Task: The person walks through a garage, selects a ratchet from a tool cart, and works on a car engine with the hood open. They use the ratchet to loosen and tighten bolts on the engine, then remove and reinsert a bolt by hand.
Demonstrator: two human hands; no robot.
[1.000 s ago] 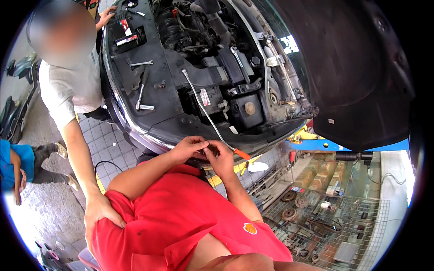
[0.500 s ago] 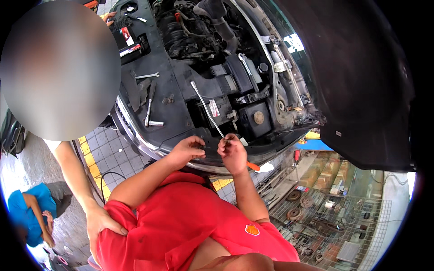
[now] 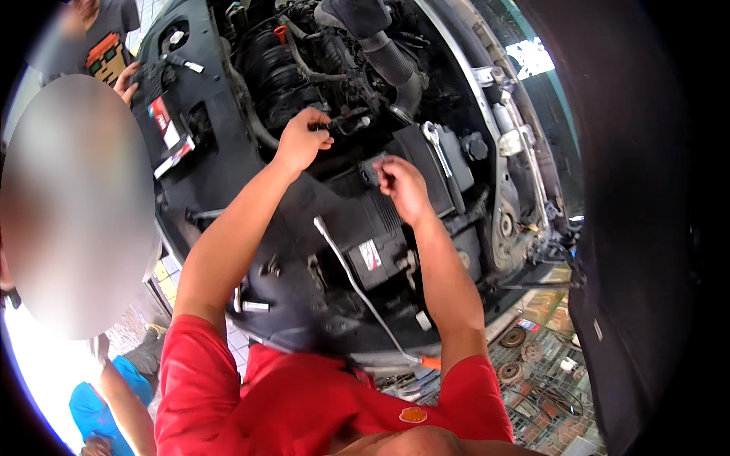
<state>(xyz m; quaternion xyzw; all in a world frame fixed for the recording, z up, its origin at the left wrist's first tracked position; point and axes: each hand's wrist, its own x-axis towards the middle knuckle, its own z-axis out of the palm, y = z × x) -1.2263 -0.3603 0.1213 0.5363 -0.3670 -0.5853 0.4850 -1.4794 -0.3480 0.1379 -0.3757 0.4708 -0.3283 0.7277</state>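
Note:
My left hand reaches over the engine, its fingers curled at a dark part below the black ribbed intake hose. My right hand is bent with fingertips drawn together above the black air duct; what either hand holds, if anything, I cannot make out. Right of it, a chrome wrench lies on a black box. Below my hands, a long metal bar with an orange handle lies diagonally over the battery. A socket tool is partly hidden by my left forearm.
The raised hood fills the right side. Co-workers stand at the left: a grey shirt, a hand by a battery box, a forearm, a blue shirt. Metal parts lie on a rack, lower right.
Both my hands have moved up and forward from the car's front edge into the engine bay, and the view has leaned over it. The co-worker's forearm now shows lower left.

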